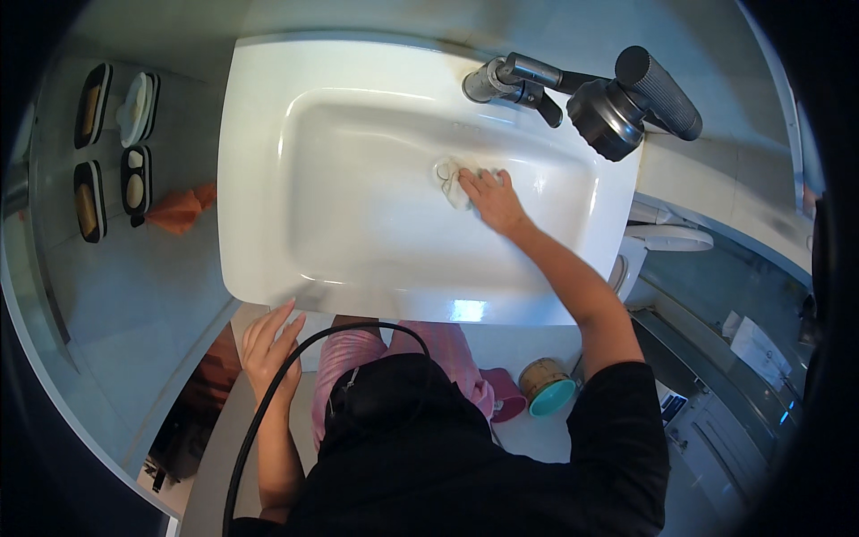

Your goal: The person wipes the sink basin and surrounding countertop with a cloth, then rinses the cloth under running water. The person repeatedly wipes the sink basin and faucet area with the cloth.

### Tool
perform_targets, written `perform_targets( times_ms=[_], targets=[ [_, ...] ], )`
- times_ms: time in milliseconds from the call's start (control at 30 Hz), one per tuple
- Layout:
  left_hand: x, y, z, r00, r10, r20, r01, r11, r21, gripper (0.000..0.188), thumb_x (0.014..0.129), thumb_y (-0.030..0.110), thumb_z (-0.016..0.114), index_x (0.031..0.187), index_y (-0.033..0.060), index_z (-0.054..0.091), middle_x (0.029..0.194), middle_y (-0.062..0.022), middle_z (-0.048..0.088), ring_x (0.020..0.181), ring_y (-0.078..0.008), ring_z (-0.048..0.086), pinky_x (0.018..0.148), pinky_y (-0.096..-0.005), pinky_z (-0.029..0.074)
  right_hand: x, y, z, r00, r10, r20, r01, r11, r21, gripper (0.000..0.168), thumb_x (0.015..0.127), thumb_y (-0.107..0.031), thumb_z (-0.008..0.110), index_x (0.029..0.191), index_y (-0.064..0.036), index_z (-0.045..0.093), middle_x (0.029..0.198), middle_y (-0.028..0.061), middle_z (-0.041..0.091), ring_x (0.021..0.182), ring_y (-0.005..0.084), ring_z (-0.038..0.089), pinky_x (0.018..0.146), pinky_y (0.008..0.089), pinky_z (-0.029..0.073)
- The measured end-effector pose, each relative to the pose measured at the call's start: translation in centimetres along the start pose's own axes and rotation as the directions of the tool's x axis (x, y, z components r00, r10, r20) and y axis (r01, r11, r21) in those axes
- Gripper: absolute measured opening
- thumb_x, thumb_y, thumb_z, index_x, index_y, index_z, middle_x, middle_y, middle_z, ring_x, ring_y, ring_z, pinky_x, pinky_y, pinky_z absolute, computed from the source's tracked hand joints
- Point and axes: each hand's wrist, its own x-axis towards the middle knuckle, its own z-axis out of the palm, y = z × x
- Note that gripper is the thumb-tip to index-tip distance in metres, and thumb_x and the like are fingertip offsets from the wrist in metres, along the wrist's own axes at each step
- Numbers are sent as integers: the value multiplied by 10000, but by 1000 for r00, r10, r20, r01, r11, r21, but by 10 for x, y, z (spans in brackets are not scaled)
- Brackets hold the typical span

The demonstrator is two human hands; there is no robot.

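A crumpled whitish cloth (451,182) lies in the basin of a white ceramic washbasin (362,181), covering the spot around what looks like the drain. My right hand (496,200) has its fingertips on the cloth and holds it against the basin floor, palm down. My left hand (272,349) hangs beside the front left edge of the washbasin, fingers spread and nothing in it. A dark metal faucet (493,80) rises from the back right rim, with a bulky ribbed head (607,117) reaching over the right corner.
Wall-mounted soap holders (137,181) and an orange cloth (181,209) are at left. A black cable (268,396) arcs before my body. On the floor stand a pink bin (507,396) and a turquoise-lined bucket (551,396). A toilet (631,265) is at right, its lid (671,237) raised.
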Motion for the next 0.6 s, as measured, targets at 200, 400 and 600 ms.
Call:
perform_targets(
  times_ms=[200,400,600],
  targets=[
    [0,2,5,1000,-11,1,11,999,-32,314,769,-95,609,1003,46,763,1153,-108,719,1032,-290,675,921,-389,491,-2,-89,11,925,381,11,-373,898,235,477,865,-52,542,1341,-63,513,1419,71,537,1122,247,540,989,529,356],
    [3,4,6,1000,17,4,-17,1000,-20,319,755,-87,602,998,41,765,1148,-106,719,1039,-292,672,920,-390,496,-15,-47,11,988,141,60,-147,983,109,585,878,-67,550,1451,-44,434,1505,81,480,1283,306,471,1009,548,351],
    [0,0,4,1000,7,-1,-7,1000,-4,314,762,-88,607,1000,42,765,1141,-112,719,1025,-296,675,907,-390,497,4,-23,14,985,135,-107,-130,990,48,515,912,-148,573,1406,-38,473,1467,76,510,1261,294,475,1006,508,355]
  ],
)
